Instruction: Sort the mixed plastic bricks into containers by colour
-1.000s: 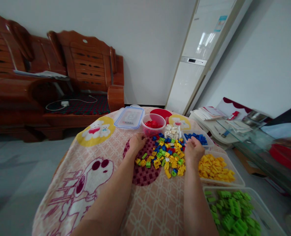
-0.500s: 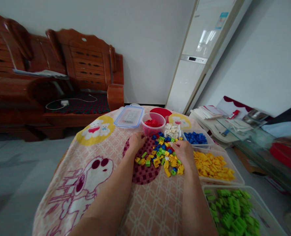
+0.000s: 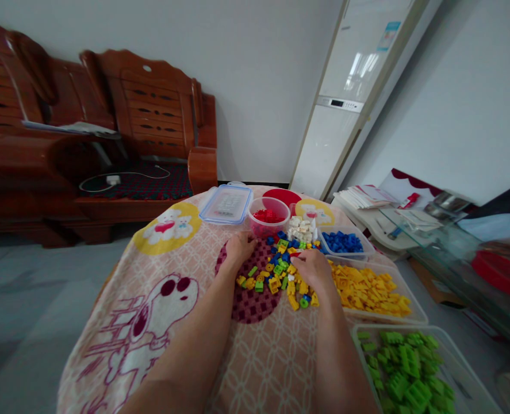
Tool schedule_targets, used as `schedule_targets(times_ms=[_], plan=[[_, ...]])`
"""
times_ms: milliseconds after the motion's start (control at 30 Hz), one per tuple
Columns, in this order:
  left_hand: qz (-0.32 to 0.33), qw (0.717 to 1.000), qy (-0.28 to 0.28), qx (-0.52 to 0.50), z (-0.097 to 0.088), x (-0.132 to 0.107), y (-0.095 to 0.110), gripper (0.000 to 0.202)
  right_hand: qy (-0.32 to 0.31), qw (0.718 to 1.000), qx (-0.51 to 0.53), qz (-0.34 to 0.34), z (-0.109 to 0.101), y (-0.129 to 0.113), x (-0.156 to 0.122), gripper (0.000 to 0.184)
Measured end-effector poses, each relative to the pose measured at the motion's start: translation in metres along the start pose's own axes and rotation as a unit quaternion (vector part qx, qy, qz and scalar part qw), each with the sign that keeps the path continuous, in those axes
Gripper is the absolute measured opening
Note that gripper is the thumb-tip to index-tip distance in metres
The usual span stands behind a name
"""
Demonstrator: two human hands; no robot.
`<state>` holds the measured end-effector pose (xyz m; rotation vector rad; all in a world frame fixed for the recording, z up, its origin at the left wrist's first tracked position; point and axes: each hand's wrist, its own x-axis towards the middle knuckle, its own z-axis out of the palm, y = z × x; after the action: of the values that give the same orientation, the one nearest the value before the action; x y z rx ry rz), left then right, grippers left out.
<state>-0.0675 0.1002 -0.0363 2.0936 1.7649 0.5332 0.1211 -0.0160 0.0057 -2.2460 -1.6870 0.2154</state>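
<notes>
In the head view, the right hand (image 3: 315, 269) is over the mixed bricks (image 3: 274, 284) on the cloth-covered surface (image 3: 272, 368), its grip nearly closed at a red brick (image 3: 295, 254) by the fingertips; whether it is held, I cannot tell. The left hand (image 3: 239, 248) lies curled beside the pile, near the clear bowl (image 3: 263, 231); its grip is hidden, contents unclear.

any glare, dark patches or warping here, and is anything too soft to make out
Head view: bright glare on the tall, glossy white floor-standing unit, which leans, probably from wide-angle distortion or tilt; head view: deep shadow under the reddish-brown carved wooden bench; head view: small multicoloured plastic bricks beside the bare right hand look soft, fine detail lost.
</notes>
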Motion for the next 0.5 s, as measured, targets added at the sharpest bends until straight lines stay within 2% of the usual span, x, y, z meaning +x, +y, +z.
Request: schedule_targets(times_ms=[100,200,333,433,500], plan=[[0.001,1.000,-0.002,0.000,0.000,0.000,0.000,0.026,0.041,0.991,0.126,0.022,0.002,0.007,0.005,0.027],[0.000,1.000,-0.004,0.007,-0.001,-0.001,0.000,0.026,0.089,0.946,0.297,0.090,0.009,0.015,0.013,0.038],[0.000,1.000,-0.002,0.021,0.000,-0.001,0.000,0.027,0.201,0.828,0.502,0.146,0.019,0.024,0.022,0.054],[-0.002,1.000,0.000,0.022,0.001,-0.001,0.000,0.027,0.287,0.739,0.589,0.156,0.022,0.031,0.027,0.063],[-0.003,1.000,-0.002,0.019,0.000,-0.001,0.001,0.027,0.333,0.693,0.619,0.160,0.022,0.036,0.030,0.067]])
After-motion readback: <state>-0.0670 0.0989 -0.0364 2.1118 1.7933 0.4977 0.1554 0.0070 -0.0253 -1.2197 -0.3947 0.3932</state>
